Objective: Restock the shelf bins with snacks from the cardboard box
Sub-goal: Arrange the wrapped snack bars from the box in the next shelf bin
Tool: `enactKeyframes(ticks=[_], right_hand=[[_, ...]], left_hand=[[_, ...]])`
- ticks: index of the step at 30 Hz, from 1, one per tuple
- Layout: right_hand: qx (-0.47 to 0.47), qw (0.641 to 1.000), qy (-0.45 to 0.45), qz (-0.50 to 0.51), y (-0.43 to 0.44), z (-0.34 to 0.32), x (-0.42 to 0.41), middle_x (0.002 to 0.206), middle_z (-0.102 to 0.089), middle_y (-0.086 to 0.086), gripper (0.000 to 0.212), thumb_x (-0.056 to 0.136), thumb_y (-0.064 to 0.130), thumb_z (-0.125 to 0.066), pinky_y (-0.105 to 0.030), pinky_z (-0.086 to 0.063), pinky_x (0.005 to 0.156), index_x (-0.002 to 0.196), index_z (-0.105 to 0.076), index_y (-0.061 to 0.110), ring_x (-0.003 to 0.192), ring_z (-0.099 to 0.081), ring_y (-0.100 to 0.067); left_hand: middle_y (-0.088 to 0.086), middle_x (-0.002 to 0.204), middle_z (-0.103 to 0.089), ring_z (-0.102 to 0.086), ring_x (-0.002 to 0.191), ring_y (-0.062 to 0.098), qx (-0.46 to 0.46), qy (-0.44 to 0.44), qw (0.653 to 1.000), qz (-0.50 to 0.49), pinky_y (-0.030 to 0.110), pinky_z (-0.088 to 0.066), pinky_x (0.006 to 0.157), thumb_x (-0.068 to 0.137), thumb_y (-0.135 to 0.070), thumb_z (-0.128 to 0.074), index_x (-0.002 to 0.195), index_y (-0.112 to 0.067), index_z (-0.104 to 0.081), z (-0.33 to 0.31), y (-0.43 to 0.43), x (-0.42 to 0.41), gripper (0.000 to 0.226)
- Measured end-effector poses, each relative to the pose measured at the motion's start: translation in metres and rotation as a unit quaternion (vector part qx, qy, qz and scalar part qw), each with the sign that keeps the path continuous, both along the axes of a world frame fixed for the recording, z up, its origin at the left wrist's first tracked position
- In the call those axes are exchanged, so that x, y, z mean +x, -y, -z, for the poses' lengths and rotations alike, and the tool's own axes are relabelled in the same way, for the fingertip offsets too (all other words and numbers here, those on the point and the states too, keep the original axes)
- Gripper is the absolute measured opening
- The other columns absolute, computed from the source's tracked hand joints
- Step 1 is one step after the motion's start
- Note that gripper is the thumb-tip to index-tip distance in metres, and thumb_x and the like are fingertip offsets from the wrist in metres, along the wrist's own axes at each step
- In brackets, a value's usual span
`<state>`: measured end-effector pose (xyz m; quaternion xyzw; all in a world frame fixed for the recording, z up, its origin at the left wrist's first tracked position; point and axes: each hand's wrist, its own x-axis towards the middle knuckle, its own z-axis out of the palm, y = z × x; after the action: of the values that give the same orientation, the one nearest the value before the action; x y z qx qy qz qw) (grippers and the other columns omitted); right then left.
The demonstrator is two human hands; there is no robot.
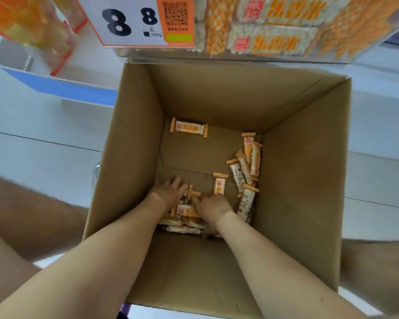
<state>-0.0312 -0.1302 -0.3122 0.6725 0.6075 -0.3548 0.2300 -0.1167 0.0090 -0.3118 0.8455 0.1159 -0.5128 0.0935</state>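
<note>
Left hand (168, 192), low centre of frame: palm down, fingers fairly straight and spread, pressing on a heap of snack bars (184, 211) at the bottom of the cardboard box (297, 180). Nothing gripped that I can see.

Right hand (211, 204), just beside it: knuckles up, fingers bent down into the same heap. Whether they have closed on a bar is hidden, so I cannot tell.

Stock left in box: the heap under the 2 hands; a loose cluster (247, 166) against the right wall; 1 bar standing on end (219, 184) just above the right hand; 1 lone bar (189, 127) lying flat near the far wall. Much of the box floor is bare.

Shelf bin (274, 26), top right of frame: holds bars in the same orange and white wrappers. Price card (129, 21) to its left.

Handling, my judgement:
- Bars look small and light, so several should go in 1 scoop.
- Film wrappers are likely slick; bars may slide over each other and slip out of a loose grasp.
- Contents look like a pressed grain bar, probably brittle. Squeeze gently.
- Best hold: cup the heap from both sides across the bars' middles, not by the crimped ends.
- Strays call for a pinch across the middle.
</note>
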Motion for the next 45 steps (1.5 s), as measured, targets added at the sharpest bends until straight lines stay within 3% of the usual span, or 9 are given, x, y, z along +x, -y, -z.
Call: enactKeyframes(ticks=[8,14,19,27,31,34,37,41,45], right_hand=[[0.065,0.982,0.001,0.179,0.007,0.005,0.039,0.117,-0.069,-0.008,0.06,0.087,0.058,-0.07,-0.037,-0.044,0.072,0.131,-0.056,0.02,0.107,-0.069,-0.034],[0.174,0.891,-0.008,0.419,0.008,0.005,0.053,0.104,-0.069,-0.006,0.042,0.094,0.049,-0.072,-0.041,-0.054,0.078,0.12,-0.058,0.019,0.103,-0.065,-0.031],[0.188,0.792,-0.068,0.577,0.007,0.001,0.061,0.102,-0.072,-0.003,0.02,0.094,0.028,-0.073,-0.036,-0.055,0.083,0.112,-0.065,0.024,0.1,-0.067,-0.027],[0.189,0.666,-0.098,0.715,0.016,-0.01,0.074,0.117,-0.067,-0.01,0.024,0.099,0.017,-0.062,-0.03,-0.045,0.088,0.123,-0.066,0.012,0.115,-0.059,-0.032],[0.206,0.665,-0.129,0.706,0.018,-0.013,0.076,0.133,-0.064,-0.011,0.042,0.102,0.011,-0.055,-0.033,-0.048,0.097,0.144,-0.057,0.015,0.125,-0.059,-0.032],[0.208,0.668,-0.141,0.7,0.016,-0.017,0.081,0.122,-0.06,-0.002,0.038,0.106,0.014,-0.052,-0.029,-0.045,0.083,0.143,-0.056,0.018,0.103,-0.058,-0.022],[0.207,0.654,-0.19,0.703,0.011,-0.026,0.086,0.123,-0.063,-0.001,0.032,0.108,0.017,-0.046,-0.028,-0.047,0.074,0.137,-0.06,0.019,0.095,-0.061,-0.013],[0.234,0.666,-0.219,0.674,0.003,-0.053,0.093,0.121,-0.067,0.001,0.031,0.11,0.03,-0.042,-0.033,-0.049,0.095,0.128,-0.066,0.021,0.115,-0.062,-0.02],[0.308,0.698,-0.24,0.601,-0.004,-0.095,0.094,0.104,-0.065,0.015,0.02,0.108,0.033,-0.057,-0.004,-0.041,0.072,0.119,-0.068,0.02,0.098,-0.06,-0.004]], left_hand=[[0.012,0.165,-0.009,-0.02,0.15,0.046,-0.024,0.029,0.995,-0.089,0.054,-0.043,0.114,0.059,-0.007,-0.097,0.161,-0.025,0.002,0.006,-0.017,-0.008,0.143],[0.012,0.161,-0.026,-0.033,0.15,0.034,-0.102,0.201,0.901,-0.37,0.043,-0.032,0.122,0.086,-0.009,-0.081,0.159,-0.02,-0.017,0.013,-0.016,0.011,0.097],[0.012,0.158,-0.033,-0.037,0.148,0.033,-0.08,0.204,0.89,-0.4,0.042,-0.034,0.119,0.09,-0.019,-0.08,0.153,-0.013,-0.034,0.017,-0.007,0.013,0.079],[0.005,0.146,-0.039,-0.043,0.134,0.032,-0.015,0.282,0.941,-0.189,0.053,-0.038,0.11,0.098,-0.034,-0.064,0.149,-0.03,-0.044,0.014,-0.001,0.035,0.055],[0.006,0.15,-0.037,-0.039,0.134,0.032,-0.006,0.26,0.958,-0.123,0.053,-0.035,0.108,0.097,-0.03,-0.068,0.132,-0.029,-0.059,0.018,0.007,0.045,0.037],[-0.004,0.131,-0.052,-0.048,0.125,0.027,-0.044,0.278,0.943,-0.178,0.044,-0.043,0.099,0.09,-0.028,-0.077,0.109,-0.04,-0.058,0.021,0.005,0.04,0.029],[-0.009,0.11,-0.061,-0.061,0.111,0.021,-0.138,0.296,0.878,-0.35,0.034,-0.047,0.085,0.088,-0.017,-0.079,0.097,-0.038,-0.06,0.005,-0.006,0.042,0.03],[0.001,0.117,-0.071,-0.073,0.107,0.027,-0.263,0.252,0.765,-0.531,0.043,-0.061,0.092,0.094,-0.015,-0.075,0.116,-0.029,-0.07,-0.04,-0.022,0.048,0.026],[0.017,0.11,-0.078,-0.076,0.103,0.031,-0.346,0.237,0.647,-0.637,0.05,-0.059,0.099,0.101,-0.005,-0.063,0.131,-0.013,-0.061,-0.098,-0.027,0.05,0.031]])
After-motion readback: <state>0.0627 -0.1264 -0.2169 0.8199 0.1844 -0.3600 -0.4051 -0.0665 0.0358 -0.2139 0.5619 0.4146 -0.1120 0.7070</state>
